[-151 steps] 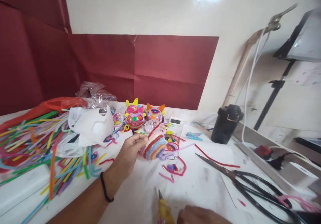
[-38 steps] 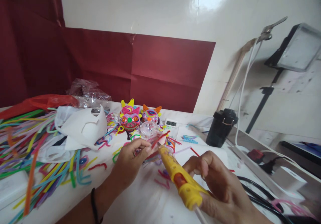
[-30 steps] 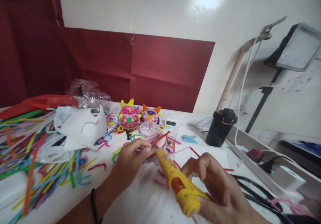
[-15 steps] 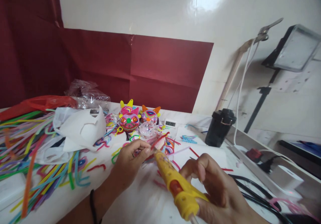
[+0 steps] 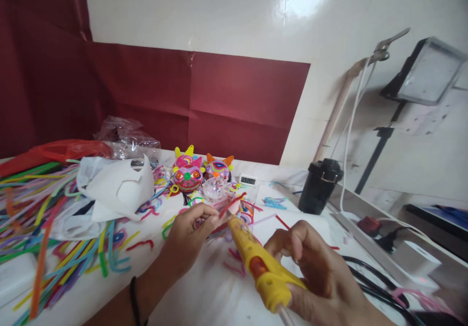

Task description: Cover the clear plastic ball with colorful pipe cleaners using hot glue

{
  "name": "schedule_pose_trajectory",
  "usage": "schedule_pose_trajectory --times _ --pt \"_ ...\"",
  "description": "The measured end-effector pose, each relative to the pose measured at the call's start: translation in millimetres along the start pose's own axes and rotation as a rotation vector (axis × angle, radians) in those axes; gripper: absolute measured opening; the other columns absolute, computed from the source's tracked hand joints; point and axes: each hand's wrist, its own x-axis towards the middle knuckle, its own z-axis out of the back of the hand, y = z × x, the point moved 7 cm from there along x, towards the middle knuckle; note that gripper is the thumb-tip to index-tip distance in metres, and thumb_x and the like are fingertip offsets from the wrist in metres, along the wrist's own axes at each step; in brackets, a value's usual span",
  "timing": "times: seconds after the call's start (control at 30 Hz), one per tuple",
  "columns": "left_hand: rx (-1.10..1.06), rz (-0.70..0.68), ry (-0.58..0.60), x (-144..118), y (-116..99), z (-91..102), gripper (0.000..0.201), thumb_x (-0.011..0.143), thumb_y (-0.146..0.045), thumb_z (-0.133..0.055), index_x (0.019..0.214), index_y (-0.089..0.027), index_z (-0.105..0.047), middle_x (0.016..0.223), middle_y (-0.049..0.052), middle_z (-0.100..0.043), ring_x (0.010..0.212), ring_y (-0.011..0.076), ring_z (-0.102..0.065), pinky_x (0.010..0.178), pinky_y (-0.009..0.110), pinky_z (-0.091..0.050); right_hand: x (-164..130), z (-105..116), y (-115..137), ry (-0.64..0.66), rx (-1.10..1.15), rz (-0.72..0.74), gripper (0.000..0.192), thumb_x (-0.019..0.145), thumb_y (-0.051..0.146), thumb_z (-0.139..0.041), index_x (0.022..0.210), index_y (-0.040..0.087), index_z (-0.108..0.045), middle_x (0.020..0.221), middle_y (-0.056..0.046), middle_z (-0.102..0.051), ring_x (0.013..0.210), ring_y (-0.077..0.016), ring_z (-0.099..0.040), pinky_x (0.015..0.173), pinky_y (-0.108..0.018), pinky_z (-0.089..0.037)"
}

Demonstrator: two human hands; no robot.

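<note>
Left hand in the head view: the left hand has its fingers pinched together at the tips on a fuzzy red strip, whose free end slants up and away to the right.
Colourful piece: a pale patch of this piece shows just beneath the strip; most of it is hidden behind the hand and nozzle, so how it is supported cannot be told.
Right hand: the right hand holds the yellow glue gun, thumb along its rear, the other fingers curled loosely beside it.
Nozzle: right next to the left fingertips and the strip; whether it touches either cannot be made out.
Burn risk: if the tip is hot, which does not show, a small slip of the right hand could bring it against bare fingertips.
Strip risk: a pinch this near the end could let the strip twist or shift if the nozzle nudges it.
Stray glue: any drip might catch the loose pink scraps below on the white surface.
Sight line: hand and gun crowd the contact spot, so a misplaced dab could go unnoticed.
</note>
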Motion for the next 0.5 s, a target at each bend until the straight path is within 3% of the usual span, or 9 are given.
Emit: schedule_pose_trajectory --times 0.5 --pt "-0.011 0.007 0.01 -0.1 -0.6 -0.2 0.015 0.081 -0.028 -0.054 0.074 -0.019 -0.062 0.072 -0.001 -0.062 0.072 0.0165 -0.058 0.066 0.025 -0.043 1.0 -2.2 -0.9 -0.098 0.051 -0.003 0.035 0.076 0.037 -0.072 0.08 0.025 -0.04 0.088 -0.003 -0.06 0.079 -0.0166 -0.055 0.058 -0.023 -0.046"
